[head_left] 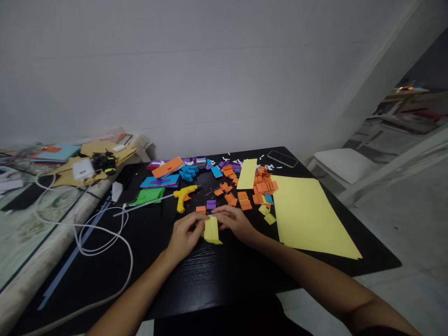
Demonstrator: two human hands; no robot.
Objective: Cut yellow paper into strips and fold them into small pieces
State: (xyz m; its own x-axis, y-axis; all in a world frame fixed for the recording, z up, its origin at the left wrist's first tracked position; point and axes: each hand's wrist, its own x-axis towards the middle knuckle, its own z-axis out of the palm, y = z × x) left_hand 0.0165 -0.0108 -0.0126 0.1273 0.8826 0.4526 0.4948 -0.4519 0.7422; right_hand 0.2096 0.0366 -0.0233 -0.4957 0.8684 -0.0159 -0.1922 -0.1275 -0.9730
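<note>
Between my two hands is a small folded piece of yellow paper (pixel 211 229), held just above the black table near its front. My left hand (pixel 185 232) pinches its left edge between thumb and fingers. From the other side my right hand (pixel 235 223) grips its upper right edge, fingers bent over the top. Just beyond my fingertips lie a small purple paper piece (pixel 211 204) and an orange paper piece (pixel 200 209). A yellow glue gun (pixel 184 195) rests on its side beyond my left hand, its nozzle pointing right.
Large yellow sheets (pixel 311 214) cover the table's right side. A yellow strip (pixel 247 173) lies over orange folded pieces (pixel 261 186). Green paper (pixel 149 196) and blue pieces (pixel 189 173) lie at the back left. A phone (pixel 282 158) lies far right; a white cable (pixel 131 261) loops at left.
</note>
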